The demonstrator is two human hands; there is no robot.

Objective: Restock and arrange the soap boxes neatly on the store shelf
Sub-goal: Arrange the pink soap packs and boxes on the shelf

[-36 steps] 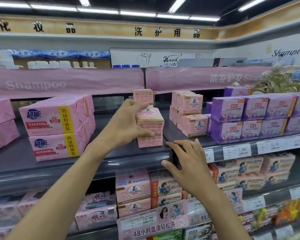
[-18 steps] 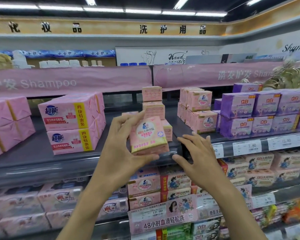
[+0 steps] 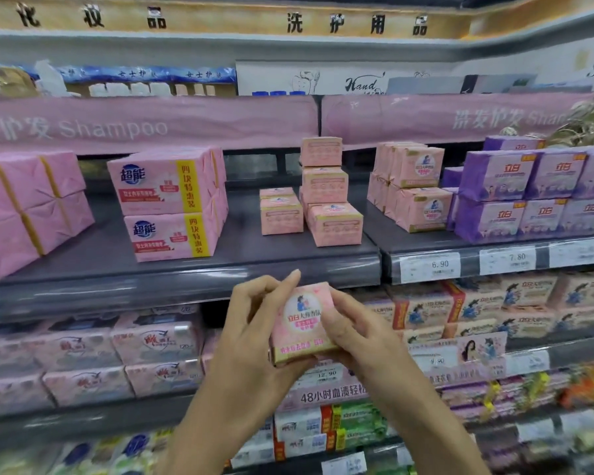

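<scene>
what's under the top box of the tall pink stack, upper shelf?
A second pink box, then a bottom box turned askew, resting on the grey shelf. Anything behind them is hidden.

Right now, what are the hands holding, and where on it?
One pink soap box, held by both hands: the left hand grips its left edge, the right hand its right edge.

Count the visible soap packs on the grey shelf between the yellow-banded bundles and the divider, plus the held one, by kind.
Large pink blue-logo soap packs, fronts showing: 2
Small peach-pink cardboard soap boxes on the grey shelf: 5
Peach-pink soap box with round label, held: 1
Total: 8
</scene>
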